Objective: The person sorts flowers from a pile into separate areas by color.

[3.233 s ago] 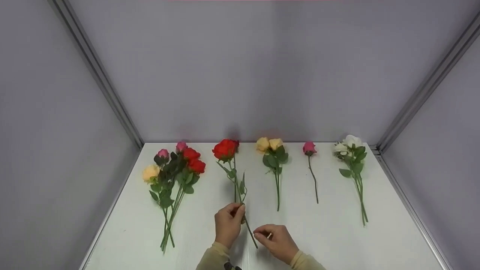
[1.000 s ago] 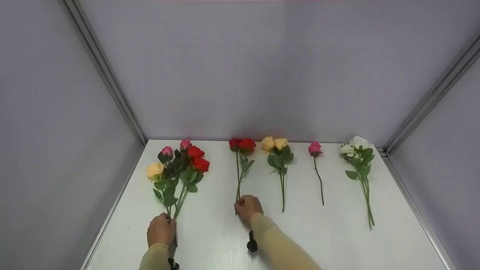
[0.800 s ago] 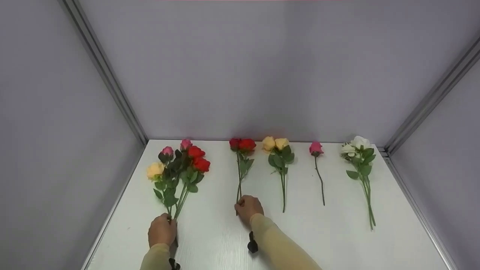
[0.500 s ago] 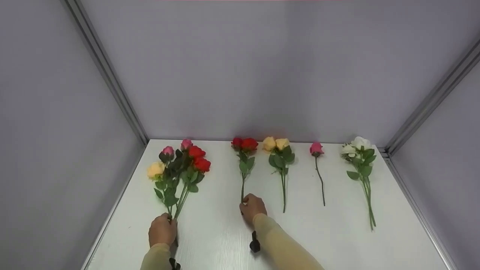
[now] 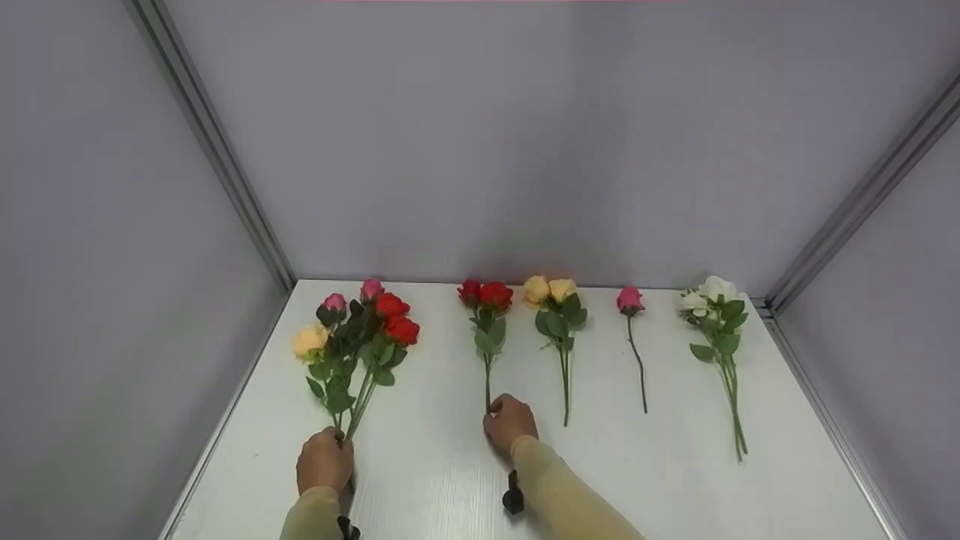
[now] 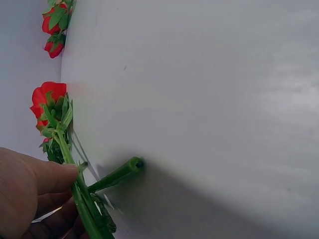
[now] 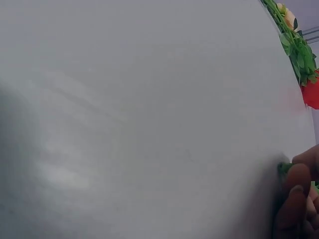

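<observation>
My left hand (image 5: 324,461) grips the stems of a mixed bunch (image 5: 390,328) of red, pink and pale yellow roses on the left of the table. In the left wrist view, thumb and fingers close round several green stems (image 6: 82,199), and one cut end points out. Right of it, my right hand (image 5: 511,421) pinches the lower stems of two red roses (image 5: 496,295), one darker, lying side by side with blooms near the back edge. A green stem end (image 7: 284,168) pokes out of the right hand's fingers in the right wrist view.
Right of the red pair lie two pale yellow roses (image 5: 562,289), a single pink rose (image 5: 630,300) and a white bunch (image 5: 718,289). Grey panels (image 5: 480,150) enclose the white table (image 5: 420,480) at the back and sides.
My left hand has left the bright red rose and moved to the mixed bunch. My right hand now holds that rose's stem with the darker one; the pair's leaves have turned and stems shifted right.
</observation>
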`<state>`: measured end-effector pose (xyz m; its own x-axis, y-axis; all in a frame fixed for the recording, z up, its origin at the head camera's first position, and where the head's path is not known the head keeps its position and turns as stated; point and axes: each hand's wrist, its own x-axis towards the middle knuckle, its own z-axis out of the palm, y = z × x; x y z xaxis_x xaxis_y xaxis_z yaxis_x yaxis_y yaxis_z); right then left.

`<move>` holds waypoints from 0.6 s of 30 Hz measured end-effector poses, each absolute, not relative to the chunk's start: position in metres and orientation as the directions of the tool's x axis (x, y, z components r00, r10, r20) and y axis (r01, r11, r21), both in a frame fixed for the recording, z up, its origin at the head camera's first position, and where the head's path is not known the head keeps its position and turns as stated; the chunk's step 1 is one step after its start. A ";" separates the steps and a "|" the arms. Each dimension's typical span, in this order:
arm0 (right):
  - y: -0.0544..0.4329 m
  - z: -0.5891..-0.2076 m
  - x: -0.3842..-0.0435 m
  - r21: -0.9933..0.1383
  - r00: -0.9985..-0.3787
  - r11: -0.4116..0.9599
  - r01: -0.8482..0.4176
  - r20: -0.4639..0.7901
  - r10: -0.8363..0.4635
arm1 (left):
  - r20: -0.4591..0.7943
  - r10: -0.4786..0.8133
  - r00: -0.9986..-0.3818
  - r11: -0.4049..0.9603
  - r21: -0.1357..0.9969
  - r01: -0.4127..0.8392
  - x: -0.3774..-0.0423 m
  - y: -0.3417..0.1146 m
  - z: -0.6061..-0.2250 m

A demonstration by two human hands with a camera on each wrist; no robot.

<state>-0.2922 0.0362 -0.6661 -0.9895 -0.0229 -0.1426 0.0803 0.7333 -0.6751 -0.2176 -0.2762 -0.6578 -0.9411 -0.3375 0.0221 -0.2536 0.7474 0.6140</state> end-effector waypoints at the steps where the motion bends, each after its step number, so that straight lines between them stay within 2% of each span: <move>1: 0.037 -0.666 -0.291 -0.674 -0.990 0.734 0.079 -0.142 -0.025 | 0.023 -0.336 -0.942 0.749 0.612 -0.252 -0.218 -0.276 -0.658; 9: 0.039 -0.668 -0.287 -0.723 -0.996 0.689 0.058 -0.092 -0.014 | 0.016 -0.331 -0.943 0.757 0.601 -0.256 -0.220 -0.276 -0.660; 18: 0.046 -0.667 -0.285 -0.786 -0.994 0.613 0.082 -0.109 -0.006 | -0.006 -0.352 -0.936 0.724 0.632 -0.276 -0.218 -0.277 -0.652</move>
